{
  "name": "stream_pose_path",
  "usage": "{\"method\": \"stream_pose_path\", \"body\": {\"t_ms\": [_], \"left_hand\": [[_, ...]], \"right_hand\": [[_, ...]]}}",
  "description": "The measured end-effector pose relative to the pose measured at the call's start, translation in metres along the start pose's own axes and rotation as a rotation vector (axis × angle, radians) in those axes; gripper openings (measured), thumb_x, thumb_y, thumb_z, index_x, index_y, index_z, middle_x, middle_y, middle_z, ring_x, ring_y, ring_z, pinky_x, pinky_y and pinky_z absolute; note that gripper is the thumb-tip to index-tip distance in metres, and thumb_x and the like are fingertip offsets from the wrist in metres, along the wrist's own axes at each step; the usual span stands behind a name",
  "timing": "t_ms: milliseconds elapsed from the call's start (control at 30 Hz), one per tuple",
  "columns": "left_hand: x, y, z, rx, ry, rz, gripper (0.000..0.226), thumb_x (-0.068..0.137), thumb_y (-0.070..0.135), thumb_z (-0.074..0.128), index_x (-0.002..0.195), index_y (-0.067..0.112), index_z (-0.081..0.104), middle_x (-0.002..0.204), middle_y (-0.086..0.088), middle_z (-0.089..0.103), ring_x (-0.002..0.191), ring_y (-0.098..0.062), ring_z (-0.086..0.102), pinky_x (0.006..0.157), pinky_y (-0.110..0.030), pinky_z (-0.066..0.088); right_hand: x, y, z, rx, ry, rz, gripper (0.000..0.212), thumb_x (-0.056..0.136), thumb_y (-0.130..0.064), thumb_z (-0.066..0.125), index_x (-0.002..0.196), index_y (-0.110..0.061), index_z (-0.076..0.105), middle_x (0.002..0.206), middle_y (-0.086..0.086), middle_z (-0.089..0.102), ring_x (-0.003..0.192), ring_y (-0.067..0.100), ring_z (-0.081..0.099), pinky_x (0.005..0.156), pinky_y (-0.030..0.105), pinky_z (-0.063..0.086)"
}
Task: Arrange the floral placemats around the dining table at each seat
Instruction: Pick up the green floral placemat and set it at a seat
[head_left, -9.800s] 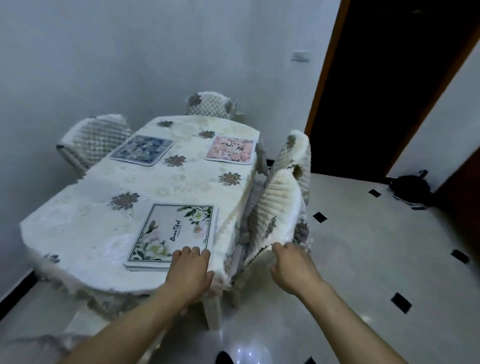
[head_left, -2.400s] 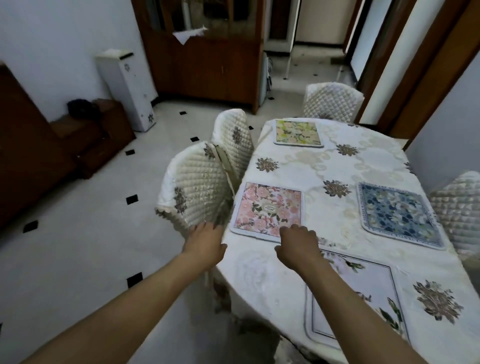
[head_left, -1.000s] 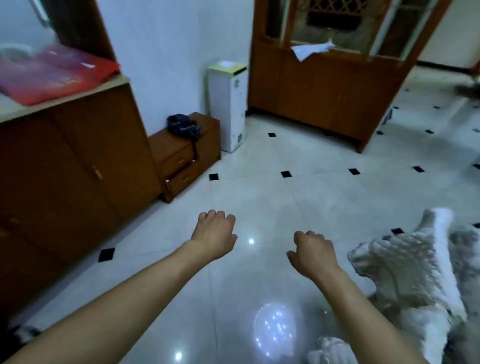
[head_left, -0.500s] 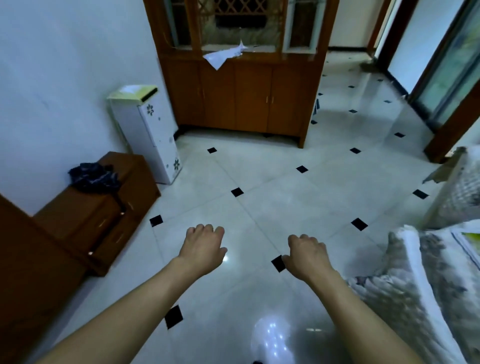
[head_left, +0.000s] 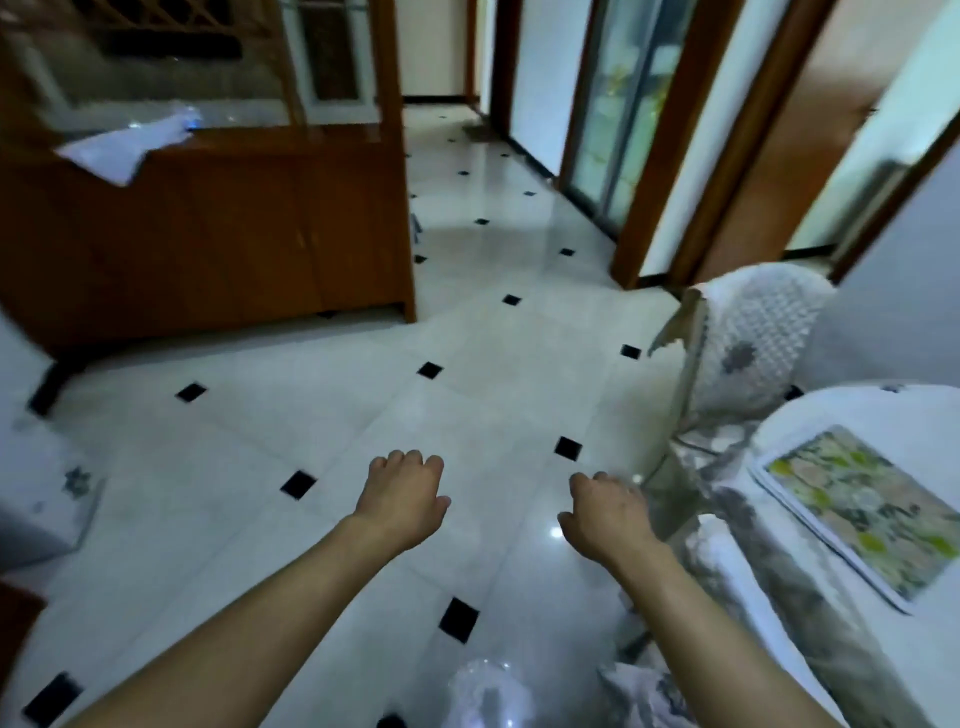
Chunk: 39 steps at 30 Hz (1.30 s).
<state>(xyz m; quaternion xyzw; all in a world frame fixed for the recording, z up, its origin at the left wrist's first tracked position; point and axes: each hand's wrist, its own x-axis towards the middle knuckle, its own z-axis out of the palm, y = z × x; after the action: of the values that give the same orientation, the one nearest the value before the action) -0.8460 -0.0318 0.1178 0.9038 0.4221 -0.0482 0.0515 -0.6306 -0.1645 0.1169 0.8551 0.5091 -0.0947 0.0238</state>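
A yellow-green floral placemat (head_left: 857, 506) lies on the white-clothed dining table (head_left: 810, 421) at the right edge of the view. My left hand (head_left: 402, 499) hangs over the tiled floor with its fingers curled loosely and nothing in it. My right hand (head_left: 605, 512) is also empty with curled fingers, just left of the table's hanging cloth and apart from the placemat. The other placemats are out of view.
A chair with a quilted white cover (head_left: 748, 338) stands at the table's far end. A wooden cabinet (head_left: 208, 234) with a sheet of white paper on it (head_left: 124, 145) fills the upper left. A white box (head_left: 41, 493) sits at the left edge. Doorways open at the upper right.
My view has swung to the right: the cabinet has slid left, and the table end with the yellow-green placemat and a chair have come in. Both hands stay empty in front.
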Motion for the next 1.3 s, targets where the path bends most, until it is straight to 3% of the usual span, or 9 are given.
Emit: {"method": "stream_pose_path", "body": {"t_ms": [100, 167, 233, 400, 533, 767, 933, 1067, 1300], "left_hand": [[0.067, 0.024, -0.018, 0.012, 0.013, 0.151, 0.035, 0.091, 0.046, 0.050, 0.110, 0.016, 0.053, 0.110, -0.007, 0.060, 0.105, -0.029, 0.052, 0.090, -0.041, 0.038], [0.135, 0.072, -0.031, 0.032, 0.003, 0.359, 0.035, 0.091, 0.045, 0.049, 0.111, 0.016, 0.054, 0.110, -0.007, 0.060, 0.104, -0.029, 0.052, 0.090, -0.041, 0.039], [0.152, 0.093, -0.038, 0.028, -0.010, 0.426, 0.036, 0.091, 0.044, 0.049, 0.113, 0.017, 0.054, 0.111, -0.008, 0.060, 0.106, -0.029, 0.052, 0.091, -0.041, 0.039], [0.255, 0.210, -0.048, 0.074, -0.009, 0.754, 0.032, 0.089, 0.043, 0.050, 0.107, 0.017, 0.055, 0.110, -0.010, 0.061, 0.106, -0.032, 0.053, 0.092, -0.042, 0.040], [0.314, 0.263, -0.045, 0.151, -0.029, 0.843, 0.035, 0.090, 0.043, 0.050, 0.110, 0.015, 0.055, 0.112, -0.011, 0.060, 0.107, -0.033, 0.052, 0.094, -0.043, 0.039], [0.428, 0.327, -0.051, 0.196, -0.051, 0.973, 0.035, 0.089, 0.043, 0.049, 0.110, 0.015, 0.055, 0.112, -0.013, 0.061, 0.107, -0.034, 0.052, 0.092, -0.043, 0.040], [0.505, 0.392, -0.041, 0.164, -0.093, 1.174, 0.034, 0.087, 0.041, 0.049, 0.111, 0.017, 0.054, 0.116, -0.013, 0.059, 0.109, -0.035, 0.052, 0.092, -0.044, 0.041], [0.548, 0.448, -0.028, 0.163, -0.163, 1.356, 0.039, 0.088, 0.045, 0.048, 0.115, 0.016, 0.053, 0.117, -0.012, 0.058, 0.111, -0.033, 0.051, 0.093, -0.044, 0.039], [0.567, 0.523, -0.002, 0.182, -0.256, 1.553, 0.032, 0.088, 0.036, 0.050, 0.111, 0.013, 0.052, 0.113, -0.015, 0.058, 0.104, -0.034, 0.054, 0.084, -0.043, 0.043]], "right_hand": [[0.022, 0.020, -0.018, 0.053, 0.031, 0.133, 0.030, 0.085, -0.036, 0.056, 0.106, -0.015, 0.056, 0.113, 0.012, 0.061, 0.106, 0.033, 0.056, 0.088, 0.038, 0.042], [0.033, 0.060, -0.028, 0.122, 0.019, 0.346, 0.030, 0.084, -0.035, 0.056, 0.107, -0.015, 0.056, 0.114, 0.013, 0.061, 0.107, 0.034, 0.056, 0.089, 0.039, 0.044], [0.032, 0.075, -0.032, 0.148, 0.024, 0.393, 0.031, 0.082, -0.031, 0.056, 0.109, -0.016, 0.056, 0.115, 0.014, 0.062, 0.107, 0.035, 0.057, 0.089, 0.040, 0.046], [0.064, 0.163, -0.032, 0.165, 0.027, 0.693, 0.034, 0.082, -0.035, 0.054, 0.112, -0.018, 0.055, 0.113, 0.012, 0.059, 0.106, 0.035, 0.055, 0.086, 0.043, 0.044], [0.112, 0.216, -0.035, 0.192, 0.056, 0.765, 0.028, 0.084, -0.036, 0.052, 0.101, -0.015, 0.055, 0.105, 0.014, 0.059, 0.098, 0.035, 0.056, 0.080, 0.041, 0.044], [0.199, 0.280, -0.047, 0.246, 0.054, 0.853, 0.038, 0.086, -0.044, 0.052, 0.110, -0.014, 0.054, 0.110, 0.013, 0.058, 0.103, 0.035, 0.055, 0.085, 0.041, 0.044], [0.226, 0.326, -0.033, 0.289, -0.006, 1.073, 0.034, 0.085, -0.037, 0.053, 0.113, -0.017, 0.053, 0.113, 0.011, 0.057, 0.104, 0.033, 0.055, 0.084, 0.040, 0.044], [0.228, 0.351, -0.025, 0.356, -0.045, 1.334, 0.017, 0.083, -0.032, 0.053, 0.093, -0.019, 0.050, 0.106, 0.010, 0.062, 0.098, 0.031, 0.058, 0.074, 0.036, 0.042], [0.208, 0.363, -0.009, 0.429, -0.102, 1.634, 0.016, 0.084, -0.032, 0.055, 0.092, -0.021, 0.047, 0.107, 0.009, 0.061, 0.100, 0.030, 0.058, 0.074, 0.036, 0.041]]}}
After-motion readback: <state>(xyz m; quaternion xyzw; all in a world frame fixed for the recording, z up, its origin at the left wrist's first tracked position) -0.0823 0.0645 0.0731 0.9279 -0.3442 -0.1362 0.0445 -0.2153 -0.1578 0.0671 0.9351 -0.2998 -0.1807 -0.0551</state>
